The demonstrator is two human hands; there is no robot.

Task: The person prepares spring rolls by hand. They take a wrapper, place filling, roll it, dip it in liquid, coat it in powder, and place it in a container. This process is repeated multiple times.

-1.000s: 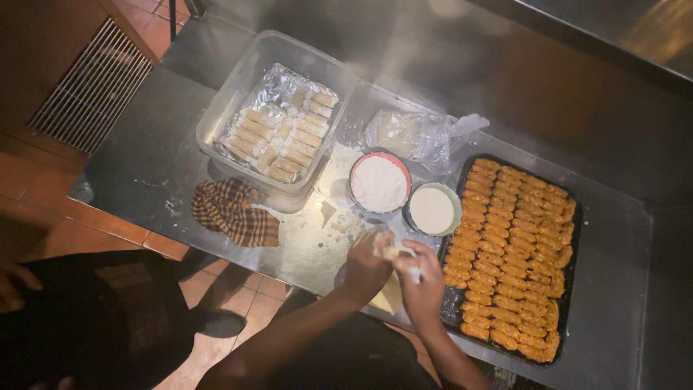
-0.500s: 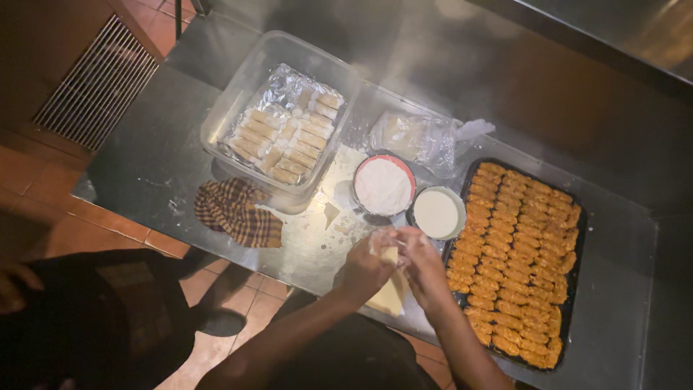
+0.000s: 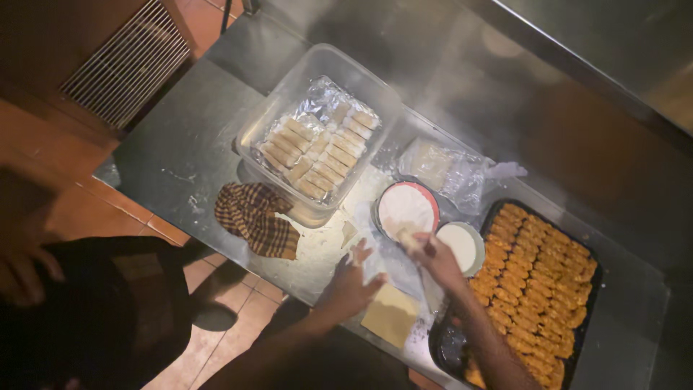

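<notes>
My right hand (image 3: 435, 258) holds a small pale rolled piece (image 3: 406, 237) over the edge of a round red-rimmed bowl of white flour (image 3: 406, 206). My left hand (image 3: 351, 282) rests with fingers spread on the floury steel table (image 3: 180, 144), beside a flat pale wrapper sheet (image 3: 391, 315). A second, smaller bowl of white liquid (image 3: 462, 245) sits just right of my right hand. A black tray (image 3: 577, 332) packed with several golden fried pieces stands at the right.
A clear plastic tub (image 3: 317, 68) with foil and several pale rolls stands at the back left. A checked cloth (image 3: 256, 217) lies in front of it. A clear plastic bag (image 3: 447, 166) lies behind the bowls. Another person's hand (image 3: 25, 271) shows at far left.
My hands were together over the wrapper near the table's front edge. Now they are apart: the right hand has lifted the rolled piece toward the flour bowl, the left stays on the table.
</notes>
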